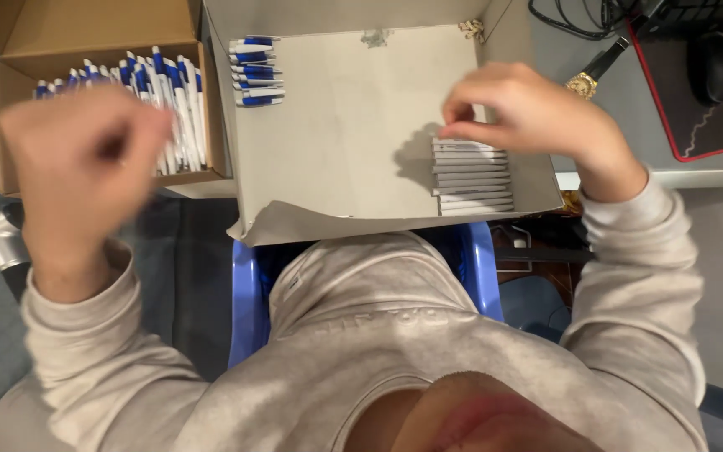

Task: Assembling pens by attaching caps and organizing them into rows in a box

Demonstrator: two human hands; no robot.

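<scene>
A person's right hand (529, 113), fingers pinched narrow, touches the top of a row of slim grey boxes (472, 177) in a shallow cardboard tray (345, 125). The left hand (81, 159) (blurred) is curled shut just before a carton of blue-and-white pens (156, 92), with many pens left. A few pens (255, 71) lie in the tray, far from both hands' fingers.

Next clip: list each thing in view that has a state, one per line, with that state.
Left hand: closed in a loose fist, blurred; contents cannot be told.
Right hand: fingers pinched together just above the grey stack.
Grey stack: flat pieces lined up in a neat row in the big box.
Big box: open, flaps out.
Pen row: lying side by side in the big box.
Small box: open, full of blue-and-white pens.
</scene>
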